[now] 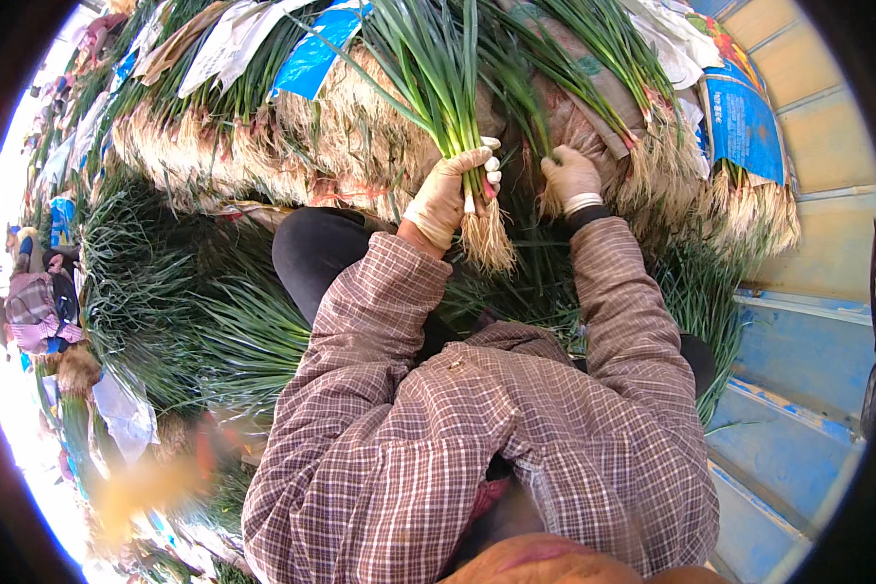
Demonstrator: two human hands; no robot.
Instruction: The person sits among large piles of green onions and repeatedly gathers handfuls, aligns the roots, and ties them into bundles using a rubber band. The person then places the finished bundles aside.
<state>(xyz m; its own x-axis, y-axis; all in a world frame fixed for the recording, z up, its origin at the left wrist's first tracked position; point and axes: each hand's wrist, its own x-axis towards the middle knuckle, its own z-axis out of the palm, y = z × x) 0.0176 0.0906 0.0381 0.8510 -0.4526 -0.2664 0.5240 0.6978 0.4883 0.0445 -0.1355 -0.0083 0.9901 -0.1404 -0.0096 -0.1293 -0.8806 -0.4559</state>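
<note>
My gloved left hand (445, 191) is closed around a bunch of green onions (449, 109), whose white bulbs and pale roots hang below my fingers and whose green leaves spread away from me. To its right, my gloved right hand (571, 175) has curled fingers at a few green stalks with roots under them; the fingertips are partly hidden. Beyond both hands lies a row of green onions with matted roots (350, 131), partly covered by a blue plastic sheet (323, 50). More loose onions (628, 80) rest on a sack at the right.
Heaps of green onion leaves (146, 292) lie to the left, and more beside my knees. A blue and tan ribbed metal wall (796, 365) runs along the right. Another person (40, 306) is at the far left. A printed blue bag (744, 117) covers onions at the upper right.
</note>
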